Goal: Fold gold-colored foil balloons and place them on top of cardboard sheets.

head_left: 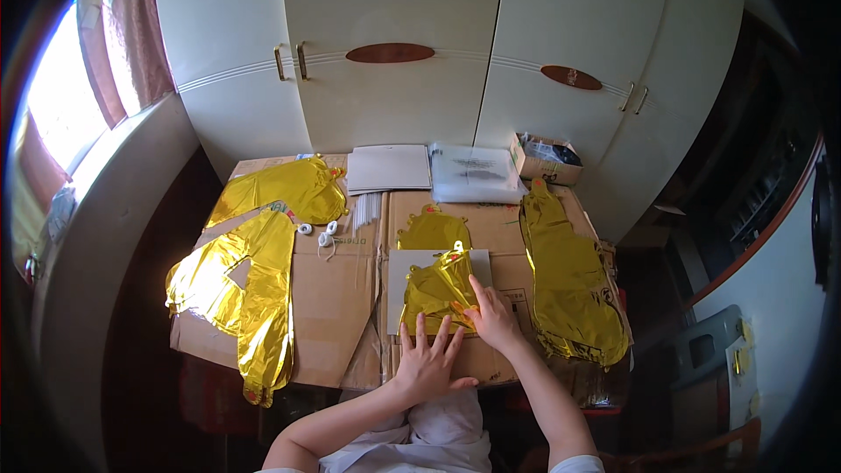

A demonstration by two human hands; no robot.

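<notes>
A folded gold foil balloon lies on a white-grey card in front of me. My left hand rests flat with spread fingers at the balloon's near edge, fingertips touching it. On the balloon's right side, my right hand presses down with its index finger stretched along the edge and its thumb apart. Just beyond the card is another gold foil balloon, lying flat. Larger uninflated gold foil balloons lie at the left and the right.
Flattened cardboard covers the table. At the back are a stack of white cards, clear plastic bags, white straws and a small box. White ribbon rolls sit left of centre. A pale cupboard stands behind.
</notes>
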